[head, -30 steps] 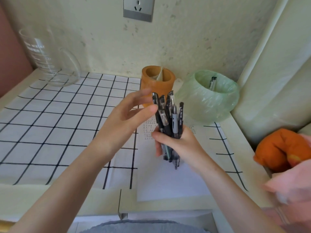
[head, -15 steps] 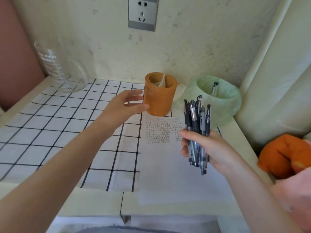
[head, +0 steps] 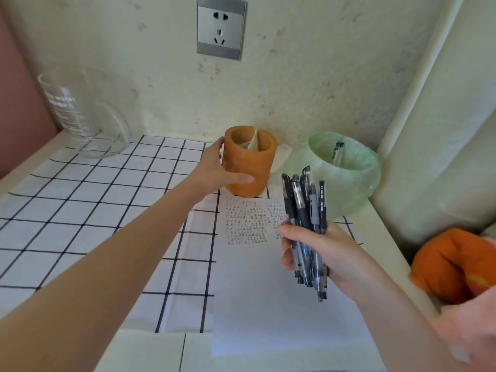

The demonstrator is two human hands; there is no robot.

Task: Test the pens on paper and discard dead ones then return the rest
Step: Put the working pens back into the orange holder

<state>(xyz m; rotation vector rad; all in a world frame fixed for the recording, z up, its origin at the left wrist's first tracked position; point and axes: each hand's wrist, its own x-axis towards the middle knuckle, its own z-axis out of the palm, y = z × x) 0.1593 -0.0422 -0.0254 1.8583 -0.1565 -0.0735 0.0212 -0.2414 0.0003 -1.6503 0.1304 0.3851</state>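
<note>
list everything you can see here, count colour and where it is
pen bundle: several, exact count unclear, black and grey, upright in the right hand
discarded pen: at least one, dark cap, inside the bin
pen cup: one, orange, at the back near the wall
bin: one, pale green liner, right of the pen cup
paper: one sheet, white, rows of test marks near its top, below the right hand
checked cloth: one, white with black grid, left part of the desk
glass jug: one, clear, back left corner
wall socket: one, grey, above the pen cup
orange cloth: one, right edge
left hand: holds the pen cup's left side
right hand: grips the pen bundle
</note>
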